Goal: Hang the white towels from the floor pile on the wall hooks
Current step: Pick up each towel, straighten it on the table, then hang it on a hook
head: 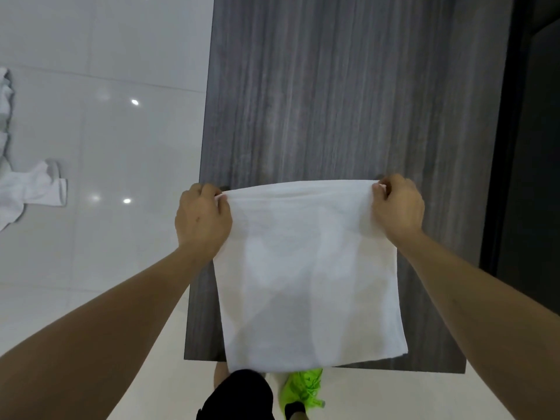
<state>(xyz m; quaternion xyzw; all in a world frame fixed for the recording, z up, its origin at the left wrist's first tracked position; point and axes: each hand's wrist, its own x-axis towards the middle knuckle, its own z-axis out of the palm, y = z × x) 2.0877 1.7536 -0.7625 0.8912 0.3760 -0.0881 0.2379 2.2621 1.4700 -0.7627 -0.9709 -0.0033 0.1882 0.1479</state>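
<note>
Both hands, left [202,221] & right [399,207], pinching white towel [309,274] top corners, grey wood panel [348,95] behind, no writing visible

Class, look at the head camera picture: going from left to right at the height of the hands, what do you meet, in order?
Hung white towels → white tiled wall → left hand → held towel → right hand → dark door frame

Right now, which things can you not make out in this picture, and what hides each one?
Head view only:
- Wall hooks: none visible; the held towel covers the grey panel behind it.
- Fingertips of the left hand and right hand: curled behind the towel's top corners.
- White towels on the left: cut off by the frame edge.
- Green shoe: partly hidden under the towel.
</note>
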